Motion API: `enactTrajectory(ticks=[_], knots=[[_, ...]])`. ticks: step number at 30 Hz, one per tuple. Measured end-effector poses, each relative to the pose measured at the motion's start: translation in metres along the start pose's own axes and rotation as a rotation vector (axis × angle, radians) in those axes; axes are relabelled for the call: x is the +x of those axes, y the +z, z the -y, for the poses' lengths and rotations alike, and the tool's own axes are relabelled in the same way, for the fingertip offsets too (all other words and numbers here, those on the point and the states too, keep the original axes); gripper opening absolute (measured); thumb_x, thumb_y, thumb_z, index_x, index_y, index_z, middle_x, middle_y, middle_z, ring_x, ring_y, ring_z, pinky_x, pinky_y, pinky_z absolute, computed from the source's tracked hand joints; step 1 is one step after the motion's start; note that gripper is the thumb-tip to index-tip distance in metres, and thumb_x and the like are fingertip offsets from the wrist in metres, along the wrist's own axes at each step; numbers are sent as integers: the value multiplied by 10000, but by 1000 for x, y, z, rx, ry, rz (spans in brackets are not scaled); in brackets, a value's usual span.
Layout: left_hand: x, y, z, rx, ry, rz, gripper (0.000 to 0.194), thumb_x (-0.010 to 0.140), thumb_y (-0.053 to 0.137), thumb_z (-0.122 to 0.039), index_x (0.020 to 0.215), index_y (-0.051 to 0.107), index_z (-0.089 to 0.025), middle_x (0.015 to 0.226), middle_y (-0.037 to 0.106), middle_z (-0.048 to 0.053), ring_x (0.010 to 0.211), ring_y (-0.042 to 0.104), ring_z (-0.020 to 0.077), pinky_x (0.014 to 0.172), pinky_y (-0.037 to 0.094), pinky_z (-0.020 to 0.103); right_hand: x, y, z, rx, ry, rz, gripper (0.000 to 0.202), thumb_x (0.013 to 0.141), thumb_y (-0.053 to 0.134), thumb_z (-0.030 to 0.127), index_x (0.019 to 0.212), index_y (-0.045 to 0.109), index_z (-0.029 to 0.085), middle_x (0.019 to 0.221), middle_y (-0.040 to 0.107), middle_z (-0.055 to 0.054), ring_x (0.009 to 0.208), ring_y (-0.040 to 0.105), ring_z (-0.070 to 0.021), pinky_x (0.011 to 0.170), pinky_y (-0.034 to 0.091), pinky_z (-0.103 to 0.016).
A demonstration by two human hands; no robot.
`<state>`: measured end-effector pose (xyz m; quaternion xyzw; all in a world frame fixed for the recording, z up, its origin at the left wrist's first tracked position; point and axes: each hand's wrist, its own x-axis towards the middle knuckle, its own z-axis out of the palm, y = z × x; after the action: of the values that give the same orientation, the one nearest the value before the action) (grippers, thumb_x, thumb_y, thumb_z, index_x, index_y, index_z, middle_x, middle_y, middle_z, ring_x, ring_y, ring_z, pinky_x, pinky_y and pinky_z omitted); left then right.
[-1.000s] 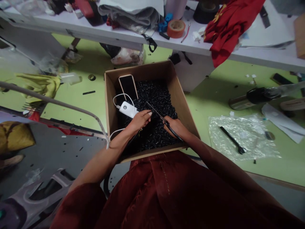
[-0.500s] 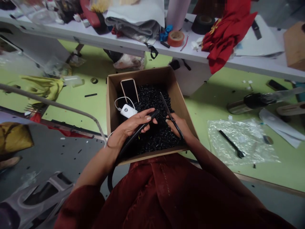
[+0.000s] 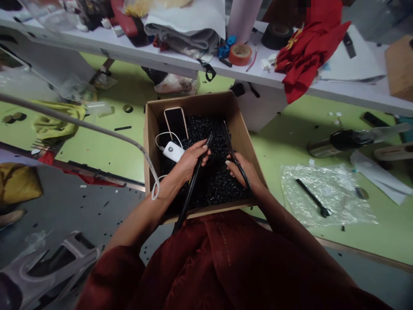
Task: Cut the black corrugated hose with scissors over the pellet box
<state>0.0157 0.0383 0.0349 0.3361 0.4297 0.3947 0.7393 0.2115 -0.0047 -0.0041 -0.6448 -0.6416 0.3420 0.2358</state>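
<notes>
A cardboard box point(image 3: 247, 148) at my lap holds a heap of small black pieces point(image 3: 222, 185). Over it, my left hand point(image 3: 192, 158) is closed round a ribbed black tube point(image 3: 191, 191), whose tip sticks up past the fingers and whose other end runs down over the box's front edge. My right hand point(image 3: 243, 170) grips black scissors point(image 3: 237, 161), their blades pointing up and away toward the box's back right. The blades and the tube are apart. A phone point(image 3: 176, 122) and a white device with a cable point(image 3: 173, 151) lie at the box's left side.
A white shelf point(image 3: 254, 71) beyond the box carries orange tape point(image 3: 240, 54) and red cloth point(image 3: 309, 51). On the green surface at right are a plastic bag point(image 3: 342, 193) and a flask point(image 3: 332, 142). A grey cable point(image 3: 97, 127) crosses at left, above my left forearm.
My left hand has moved slightly up, and the tube in it now points more upright and away. The scissors have turned a little more upright. The grey cable has swung to the right.
</notes>
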Motion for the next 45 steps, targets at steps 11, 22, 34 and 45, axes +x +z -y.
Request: enactTrajectory(ticks=[11, 22, 34, 45], knots=[[13, -27, 5, 435, 131, -129, 361, 809, 538, -232, 1136, 646, -123, 794, 622, 33, 536, 402, 56, 465, 284, 198, 2, 10, -8, -5, -101, 122, 512, 821, 553, 464, 1247, 444, 202, 1076, 622, -92, 944, 613, -231, 843, 473, -396], [10, -26, 8, 598, 177, -46, 391, 822, 538, -263, 1180, 641, -144, 812, 640, 37, 584, 429, 79, 552, 344, 222, 0, 7, -6, -69, -100, 176, 487, 824, 533, 477, 1224, 469, 207, 1009, 641, -72, 867, 610, -218, 774, 467, -363], [12, -26, 13, 734, 139, 68, 433, 843, 501, -267, 1234, 608, -115, 833, 640, 42, 589, 419, 82, 593, 369, 235, 0, 10, -5, -101, -107, 190, 472, 827, 531, 467, 1207, 484, 191, 995, 641, -78, 865, 616, -223, 772, 468, -356], [11, -23, 14, 720, 89, 104, 425, 853, 486, -263, 1232, 599, -105, 810, 623, 38, 570, 416, 81, 561, 350, 227, -1, 7, -1, -120, -65, 189, 373, 856, 494, 445, 1140, 509, 205, 1039, 659, -98, 955, 623, -265, 820, 461, -381]])
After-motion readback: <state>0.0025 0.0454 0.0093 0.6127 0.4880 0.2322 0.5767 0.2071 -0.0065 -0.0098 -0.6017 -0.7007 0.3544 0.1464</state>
